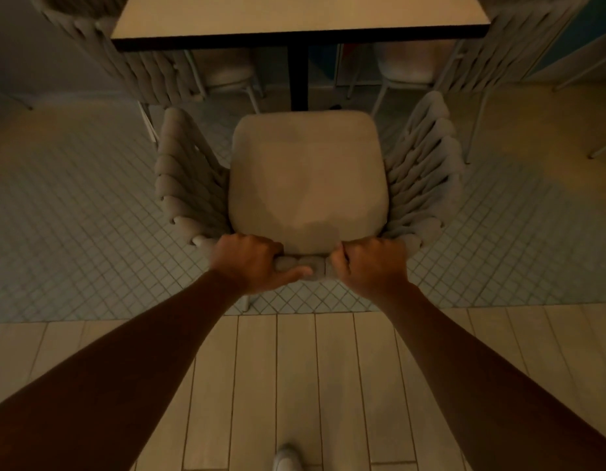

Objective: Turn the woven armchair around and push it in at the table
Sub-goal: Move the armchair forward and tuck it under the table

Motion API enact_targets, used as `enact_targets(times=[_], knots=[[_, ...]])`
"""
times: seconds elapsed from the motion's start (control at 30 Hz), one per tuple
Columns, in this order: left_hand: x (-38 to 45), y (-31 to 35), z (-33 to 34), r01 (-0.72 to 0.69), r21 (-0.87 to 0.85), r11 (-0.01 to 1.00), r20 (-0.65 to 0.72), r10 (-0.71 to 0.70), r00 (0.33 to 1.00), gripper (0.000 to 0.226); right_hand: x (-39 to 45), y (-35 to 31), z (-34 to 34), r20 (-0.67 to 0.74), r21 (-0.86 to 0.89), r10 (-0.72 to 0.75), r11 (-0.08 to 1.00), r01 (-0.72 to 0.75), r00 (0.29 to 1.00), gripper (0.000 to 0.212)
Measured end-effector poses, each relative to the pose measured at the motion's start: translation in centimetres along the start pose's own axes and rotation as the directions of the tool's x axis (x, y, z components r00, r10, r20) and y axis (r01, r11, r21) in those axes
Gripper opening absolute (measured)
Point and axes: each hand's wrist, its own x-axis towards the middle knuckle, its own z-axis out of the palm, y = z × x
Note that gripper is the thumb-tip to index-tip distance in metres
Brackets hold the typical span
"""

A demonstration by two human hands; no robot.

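The woven armchair stands straight below me, its beige seat cushion facing the table. Thick grey woven bands form both arms and the backrest. My left hand is closed around the top of the backrest at its left of centre, thumb stretched along the rim. My right hand grips the same rim just to the right, fingers curled over the inner edge. The cushion's front edge lies close to the table's dark central post, short of the tabletop's near edge.
Two more woven armchairs flank the table at left and right, and pale chairs stand beyond it. The floor is small grey tiles under the chair and light planks near me. A shoe shows at the bottom.
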Motion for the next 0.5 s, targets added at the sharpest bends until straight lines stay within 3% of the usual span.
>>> enact_targets(times=[0.1, 0.17, 0.23, 0.3, 0.33, 0.37, 0.4, 0.47, 0.5], knots=[[-0.4, 0.5, -0.2, 0.106, -0.067, 0.992, 0.039, -0.104, 0.994, 0.084, -0.1, -0.4, -0.5, 0.087, 0.085, 0.057, 0.994, -0.065, 0.995, 0.036], [-0.5, 1.0, 0.2, 0.170, -0.079, 0.982, -0.009, -0.171, 0.985, 0.072, -0.3, -0.7, -0.6, 0.102, 0.045, 0.128, 0.990, -0.133, 0.987, 0.028], [-0.7, 1.8, 0.7, 0.248, -0.073, 0.966, -0.150, -0.256, 0.955, 0.047, -0.7, -1.1, -0.5, 0.106, -0.038, 0.270, 0.963, -0.268, 0.957, 0.050], [-1.1, 3.0, 1.0, 0.475, -0.128, 0.870, -0.163, -0.491, 0.856, 0.052, -1.0, -1.9, -0.6, 0.088, -0.004, 0.495, 0.868, -0.497, 0.864, 0.081], [-1.3, 3.8, 1.0, 0.610, -0.199, 0.767, -0.138, -0.638, 0.757, 0.065, -1.1, -2.3, -0.6, 0.077, 0.067, 0.629, 0.771, -0.634, 0.773, 0.095], [-1.3, 4.8, 0.9, 0.720, -0.302, 0.625, -0.106, -0.773, 0.626, 0.078, -1.1, -2.6, -0.7, 0.090, 0.161, 0.769, 0.615, -0.772, 0.632, 0.107], [-1.1, 5.7, 0.8, 0.790, -0.422, 0.445, -0.057, -0.883, 0.467, 0.089, -0.9, -2.7, -0.7, 0.151, 0.262, 0.885, 0.394, -0.881, 0.440, 0.117], [-0.2, 7.0, 0.1, 0.773, -0.633, -0.045, 0.175, -0.981, 0.087, 0.103, -0.1, -2.9, -0.9, 0.391, 0.390, 0.920, -0.157, -0.907, 0.009, 0.128], [0.3, 7.3, -0.4, 0.669, -0.674, -0.314, 0.352, -0.932, -0.083, 0.107, 0.1, -3.0, -0.9, 0.525, 0.414, 0.838, -0.403, -0.816, -0.147, 0.129]])
